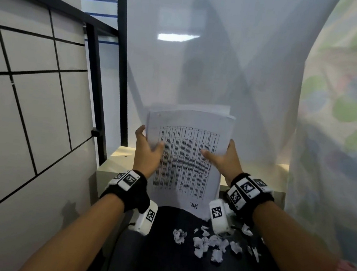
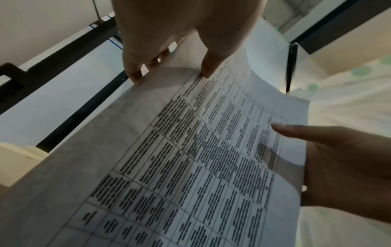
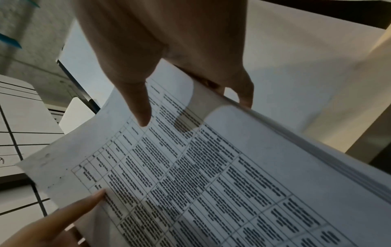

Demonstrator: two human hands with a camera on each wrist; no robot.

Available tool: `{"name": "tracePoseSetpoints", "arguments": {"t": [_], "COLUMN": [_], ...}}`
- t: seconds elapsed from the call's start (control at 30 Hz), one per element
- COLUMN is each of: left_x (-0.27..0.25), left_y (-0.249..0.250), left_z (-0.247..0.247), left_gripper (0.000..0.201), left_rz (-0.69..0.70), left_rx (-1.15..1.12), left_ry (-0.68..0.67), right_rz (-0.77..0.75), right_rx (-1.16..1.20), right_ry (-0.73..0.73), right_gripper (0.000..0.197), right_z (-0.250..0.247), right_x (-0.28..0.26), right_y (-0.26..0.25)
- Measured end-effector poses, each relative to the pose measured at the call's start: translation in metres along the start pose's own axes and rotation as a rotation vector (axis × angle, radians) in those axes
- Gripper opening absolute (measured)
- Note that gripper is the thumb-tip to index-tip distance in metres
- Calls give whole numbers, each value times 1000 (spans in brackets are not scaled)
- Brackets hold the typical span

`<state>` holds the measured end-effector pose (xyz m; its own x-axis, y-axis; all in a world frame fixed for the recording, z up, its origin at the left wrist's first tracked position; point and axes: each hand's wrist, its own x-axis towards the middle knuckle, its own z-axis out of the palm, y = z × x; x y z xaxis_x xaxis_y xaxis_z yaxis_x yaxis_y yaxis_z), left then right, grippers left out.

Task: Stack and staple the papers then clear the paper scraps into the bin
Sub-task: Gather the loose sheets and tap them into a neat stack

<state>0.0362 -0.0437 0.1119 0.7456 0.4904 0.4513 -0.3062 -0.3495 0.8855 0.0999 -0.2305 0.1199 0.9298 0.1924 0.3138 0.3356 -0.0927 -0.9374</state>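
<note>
Papers, a stack of white printed sheets with a black table [image 1: 185, 156], stood upright between both hands, with the left hand [image 1: 148, 152] pinching the left edge, thumb on the front and fingers [image 2: 135, 73] behind. The right hand [image 1: 225, 160] clamped the right edge the same way. Below the wrists, nearer the person, crumpled white paper scraps [image 1: 207, 243] lay scattered on a dark surface [image 1: 159, 255].

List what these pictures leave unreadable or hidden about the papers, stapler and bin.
- Table text on the papers: blurred in all views, unreadable.
- Sheet count: edges smeared in the right wrist view.
- Stapler and bin: in no view.
- Papers' bottom edge: head view, behind the right wrist's camera.
- Left hand's and right hand's fingers: head view, mostly behind the papers.
</note>
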Motion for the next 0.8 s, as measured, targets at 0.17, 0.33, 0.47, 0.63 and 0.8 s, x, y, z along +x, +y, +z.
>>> {"name": "tracePoseSetpoints", "arguments": {"t": [0.17, 0.33, 0.47, 0.63, 0.8], "left_x": [4, 6, 7, -2, -4], "left_y": [-1, -5, -7, -13, -12], "left_z": [-2, -9, -8, -2, -7], "left_gripper": [42, 46, 33, 40, 43], "left_rz": [-78, -195, -203, -210, -208], "left_rx": [53, -95, -22, 81, -45], "left_ry": [-61, -155, -181, -191, -119], "right_rz": [7, 84, 93, 104, 98], "right_rx": [24, 74, 60, 17, 35], "right_ry": [97, 104, 137, 95, 116], "right_gripper": [40, 51, 43, 33, 45], "right_z": [3, 5, 5, 13, 2], "right_x": [3, 6, 5, -2, -2], "right_y": [-2, -4, -3, 0, -6]}}
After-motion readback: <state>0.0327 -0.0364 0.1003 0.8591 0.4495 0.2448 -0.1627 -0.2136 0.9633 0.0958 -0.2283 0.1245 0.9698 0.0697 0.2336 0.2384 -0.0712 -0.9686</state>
